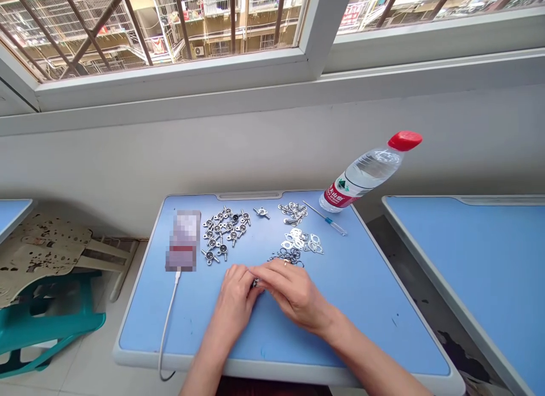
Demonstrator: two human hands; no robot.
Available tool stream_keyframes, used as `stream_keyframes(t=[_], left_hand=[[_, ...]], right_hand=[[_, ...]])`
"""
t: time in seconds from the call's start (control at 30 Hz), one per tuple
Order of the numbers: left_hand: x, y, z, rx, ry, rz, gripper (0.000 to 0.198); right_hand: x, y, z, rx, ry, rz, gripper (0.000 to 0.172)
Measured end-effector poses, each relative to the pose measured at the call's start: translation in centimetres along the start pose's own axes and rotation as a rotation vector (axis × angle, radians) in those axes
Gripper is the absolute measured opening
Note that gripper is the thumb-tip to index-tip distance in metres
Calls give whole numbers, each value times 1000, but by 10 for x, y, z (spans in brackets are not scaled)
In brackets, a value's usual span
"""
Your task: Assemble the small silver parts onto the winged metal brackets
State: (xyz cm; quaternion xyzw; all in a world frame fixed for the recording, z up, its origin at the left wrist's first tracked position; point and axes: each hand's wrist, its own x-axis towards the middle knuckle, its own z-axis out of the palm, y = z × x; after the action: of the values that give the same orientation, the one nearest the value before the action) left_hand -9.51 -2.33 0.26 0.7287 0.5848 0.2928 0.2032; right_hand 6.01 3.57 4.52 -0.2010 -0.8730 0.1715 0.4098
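Light, stiff and easily dropped: small metal part [255, 282]

The small metal part sits between the left hand [235, 294] and the right hand [296, 294], low over the middle of the blue table [349, 328]. The left thumb and forefinger seem to pinch it; the right fingers bend over it, and whether they clamp it or merely touch it I cannot tell, since little more than a dark, shiny bit shows.

Judging by the metal fittings [225, 231] grouped beyond the left hand, it should be rigid, hardly fragile, and a little slick. A pinch across the round body would steady it best; the thin stem probably lets it twist.

Near the right fingers lie dark rings [287, 256] and, beyond them, flat metal plates [297, 238], likely feather-light, best lifted by the rim with 2 fingertips
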Motion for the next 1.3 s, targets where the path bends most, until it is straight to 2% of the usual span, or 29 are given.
stream_keyframes(t=[0.1, 0.2, 0.37, 0.53, 0.63, 1.3], left_hand=[[0, 0, 0, -30, 11, -3, 9], [-1, -1, 1, -2, 28, 11, 12], [-2, -2, 2, 42, 57, 35, 20], [1, 0, -2, 41, -12, 7, 8], [2, 2, -5, 26, -36, -10, 7], [2, 4, -5, 11, -49, -32, 11]], right_hand=[[1, 1, -4, 35, -74, -22, 39], [2, -2, -4, 89, -87, -33, 43], [3, -6, 0, 83, -34, 2, 33], [0, 2, -9, 99, 34, 121, 21], [-1, 8, -17, 92, 68, 152, 20], [1, 8, -17, 89, -66, 58, 19]])
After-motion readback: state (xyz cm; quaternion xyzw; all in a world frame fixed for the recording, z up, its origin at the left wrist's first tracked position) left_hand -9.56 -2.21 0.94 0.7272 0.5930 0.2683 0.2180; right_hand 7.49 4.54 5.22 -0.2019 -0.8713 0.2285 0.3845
